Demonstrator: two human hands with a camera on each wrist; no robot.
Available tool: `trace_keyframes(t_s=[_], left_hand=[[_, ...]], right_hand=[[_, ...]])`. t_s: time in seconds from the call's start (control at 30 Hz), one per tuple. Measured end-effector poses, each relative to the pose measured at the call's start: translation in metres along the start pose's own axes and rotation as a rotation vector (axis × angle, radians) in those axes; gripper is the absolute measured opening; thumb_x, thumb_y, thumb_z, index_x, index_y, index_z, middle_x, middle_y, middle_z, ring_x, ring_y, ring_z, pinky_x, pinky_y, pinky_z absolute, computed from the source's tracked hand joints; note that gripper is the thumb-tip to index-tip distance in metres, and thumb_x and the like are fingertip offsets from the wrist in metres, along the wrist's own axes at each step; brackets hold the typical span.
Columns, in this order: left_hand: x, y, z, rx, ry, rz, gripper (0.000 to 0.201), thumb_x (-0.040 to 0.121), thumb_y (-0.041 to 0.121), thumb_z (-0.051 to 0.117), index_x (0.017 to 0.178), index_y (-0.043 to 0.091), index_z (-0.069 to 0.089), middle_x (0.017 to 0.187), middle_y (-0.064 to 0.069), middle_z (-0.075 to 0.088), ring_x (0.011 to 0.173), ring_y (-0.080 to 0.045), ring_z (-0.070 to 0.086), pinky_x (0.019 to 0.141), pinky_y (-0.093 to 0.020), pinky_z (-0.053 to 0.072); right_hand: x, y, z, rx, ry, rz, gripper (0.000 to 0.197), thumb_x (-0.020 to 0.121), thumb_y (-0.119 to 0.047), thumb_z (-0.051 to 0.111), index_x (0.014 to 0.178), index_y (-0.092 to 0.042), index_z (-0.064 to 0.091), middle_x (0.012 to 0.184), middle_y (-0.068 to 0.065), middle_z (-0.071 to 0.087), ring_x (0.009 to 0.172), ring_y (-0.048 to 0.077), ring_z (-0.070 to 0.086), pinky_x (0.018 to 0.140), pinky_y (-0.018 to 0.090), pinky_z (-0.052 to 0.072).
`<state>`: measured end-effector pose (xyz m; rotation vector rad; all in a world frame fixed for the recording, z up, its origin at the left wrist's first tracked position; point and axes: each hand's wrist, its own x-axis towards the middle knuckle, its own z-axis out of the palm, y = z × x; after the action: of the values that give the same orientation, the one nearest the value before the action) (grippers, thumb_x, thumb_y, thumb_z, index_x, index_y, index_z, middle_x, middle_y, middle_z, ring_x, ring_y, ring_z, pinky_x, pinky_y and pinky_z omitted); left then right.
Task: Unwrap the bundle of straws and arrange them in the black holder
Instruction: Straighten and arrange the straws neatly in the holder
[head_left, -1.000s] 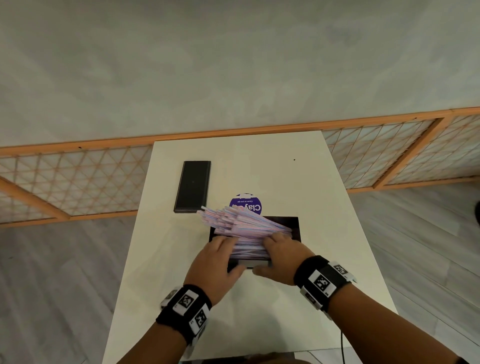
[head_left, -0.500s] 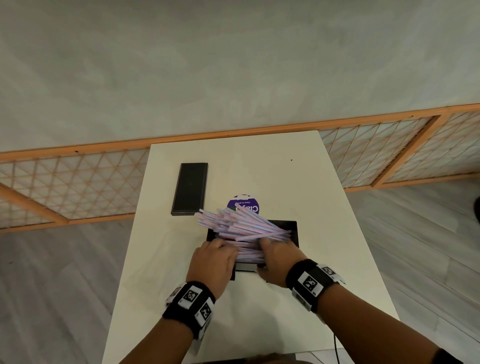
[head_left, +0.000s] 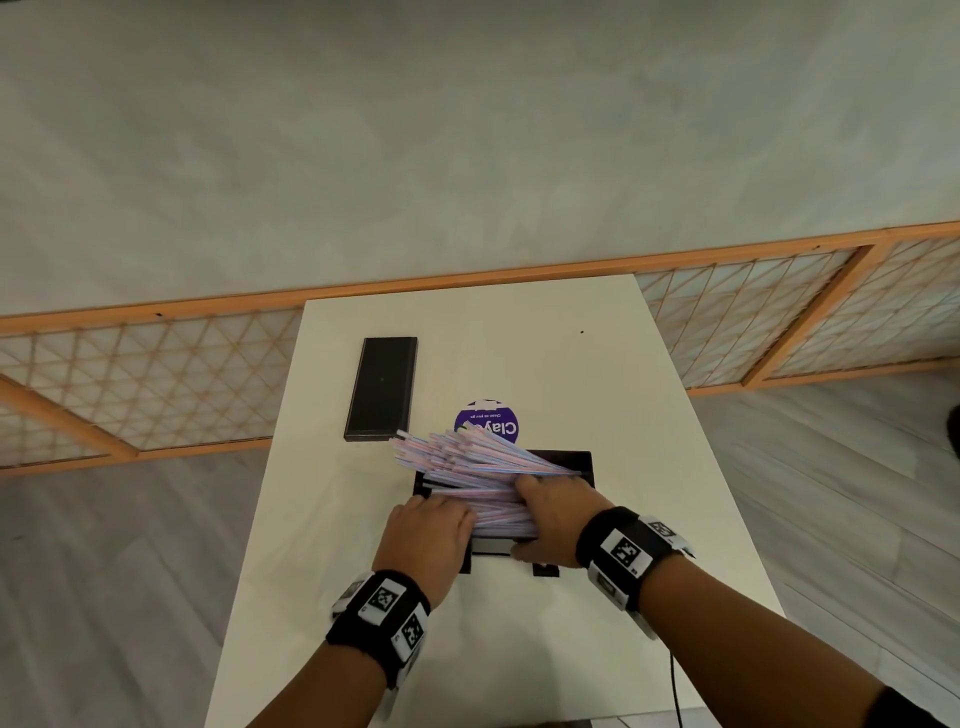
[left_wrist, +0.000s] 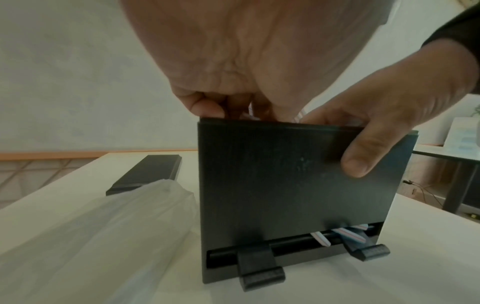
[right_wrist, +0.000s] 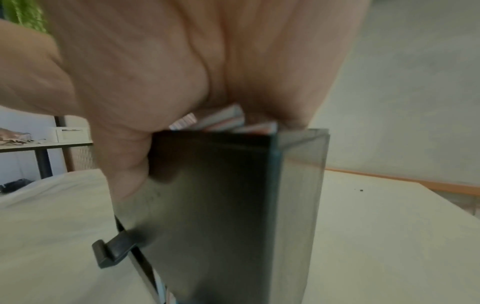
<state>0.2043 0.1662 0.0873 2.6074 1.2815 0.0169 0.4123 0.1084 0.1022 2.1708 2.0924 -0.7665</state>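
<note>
- On the white desk (head_left: 519, 649), near its front half, stands the black holder (left_wrist: 298, 181), upright, with two small feet at its base.
- A thick fan of pink-and-blue striped straws (head_left: 467, 462) lies across the holder's open top, spreading toward the far left; a few straw ends show in the slot at the holder's bottom in the left wrist view.
- The left hand (head_left: 428, 535) sits at the holder's left side, its fingertips (left_wrist: 205, 107) curled down over the top edge onto the straws; its grip on them looks pressed together, though the view is partly blocked.
- The right hand (head_left: 556, 519) clasps the holder's right side, thumb (left_wrist: 363, 156) flat on the front wall, fingers bent over the top onto the straws.
- A clear plastic wrapper (left_wrist: 98, 242) lies on the desk left of the holder.
- A flat black lid (head_left: 382, 396) lies farther back left, apart from the holder.
- A purple round sticker (head_left: 491, 421) shows just behind the straws.
</note>
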Motion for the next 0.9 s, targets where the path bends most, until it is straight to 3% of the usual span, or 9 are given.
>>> trace_keyframes(t_s=[0.07,0.17,0.27,0.37,0.47,0.53,0.63,0.77,0.9], left_hand=[[-0.002,0.002,-0.002,0.041,-0.021,0.012,0.045,0.099,0.046,0.026,0.088,0.029,0.067,0.089,0.009,0.07,0.084,-0.021,0.062,0.071,-0.035,0.044],[-0.007,0.004,-0.005,0.03,-0.043,0.01,0.036,0.101,0.042,0.04,0.087,0.026,0.068,0.087,0.005,0.071,0.086,-0.023,0.065,0.07,-0.035,0.047],[-0.009,0.004,-0.01,-0.026,-0.057,-0.003,0.031,0.102,0.042,0.043,0.098,0.025,0.069,0.097,0.004,0.069,0.096,-0.022,0.062,0.074,-0.035,0.049],[-0.013,0.001,-0.014,-0.102,-0.03,-0.018,0.022,0.102,0.037,0.048,0.105,0.026,0.068,0.106,0.006,0.063,0.101,-0.02,0.058,0.078,-0.032,0.05],[-0.021,-0.008,-0.017,-0.085,0.038,-0.044,0.008,0.09,0.032,0.067,0.092,0.024,0.069,0.098,0.004,0.06,0.09,-0.022,0.058,0.067,-0.033,0.054],[-0.027,-0.017,-0.018,-0.031,0.03,-0.092,0.011,0.083,0.033,0.073,0.086,0.023,0.069,0.092,0.0,0.055,0.084,-0.025,0.056,0.057,-0.036,0.054],[-0.034,-0.025,-0.02,0.002,-0.006,-0.166,0.014,0.089,0.037,0.068,0.088,0.022,0.07,0.09,-0.001,0.048,0.085,-0.026,0.053,0.054,-0.036,0.053],[-0.033,-0.029,-0.018,-0.054,-0.1,-0.193,0.022,0.102,0.035,0.049,0.107,0.023,0.066,0.098,0.002,0.039,0.09,-0.022,0.048,0.073,-0.034,0.05],[-0.033,-0.03,-0.024,-0.094,-0.092,-0.182,0.019,0.104,0.029,0.046,0.106,0.021,0.063,0.104,0.0,0.045,0.089,-0.021,0.051,0.073,-0.033,0.047]], right_hand=[[-0.006,0.002,-0.008,0.033,-0.015,-0.02,0.062,0.067,-0.06,0.072,0.115,-0.027,0.05,0.114,-0.001,0.066,0.1,0.024,0.063,0.085,0.033,0.05],[-0.017,0.003,-0.019,0.075,0.024,-0.049,0.054,0.068,-0.061,0.071,0.109,-0.03,0.056,0.113,-0.005,0.066,0.101,0.021,0.062,0.084,0.032,0.051],[-0.027,0.006,-0.025,0.118,0.105,-0.055,0.044,0.079,-0.057,0.068,0.111,-0.028,0.06,0.114,-0.005,0.064,0.102,0.018,0.062,0.085,0.031,0.049],[-0.026,0.009,-0.026,0.115,0.226,-0.026,0.032,0.089,-0.045,0.064,0.111,-0.022,0.059,0.111,0.0,0.06,0.097,0.023,0.061,0.078,0.032,0.047],[-0.015,0.005,-0.021,0.062,0.243,-0.021,0.034,0.092,-0.041,0.061,0.117,-0.019,0.059,0.115,0.004,0.056,0.1,0.028,0.061,0.08,0.036,0.05],[-0.004,-0.001,-0.014,0.03,0.226,-0.026,0.037,0.091,-0.041,0.06,0.121,-0.019,0.059,0.118,0.006,0.055,0.103,0.029,0.061,0.082,0.038,0.051],[0.009,-0.008,-0.005,-0.029,0.178,-0.016,0.038,0.091,-0.042,0.058,0.122,-0.019,0.059,0.117,0.007,0.054,0.104,0.031,0.06,0.083,0.04,0.052],[0.017,-0.012,0.002,0.016,0.176,-0.007,0.031,0.098,-0.039,0.052,0.117,-0.016,0.06,0.116,0.008,0.053,0.098,0.032,0.06,0.079,0.041,0.051],[0.013,-0.007,0.001,0.079,0.281,-0.037,0.022,0.1,-0.033,0.055,0.103,-0.016,0.068,0.106,0.007,0.055,0.087,0.031,0.063,0.077,0.043,0.054]])
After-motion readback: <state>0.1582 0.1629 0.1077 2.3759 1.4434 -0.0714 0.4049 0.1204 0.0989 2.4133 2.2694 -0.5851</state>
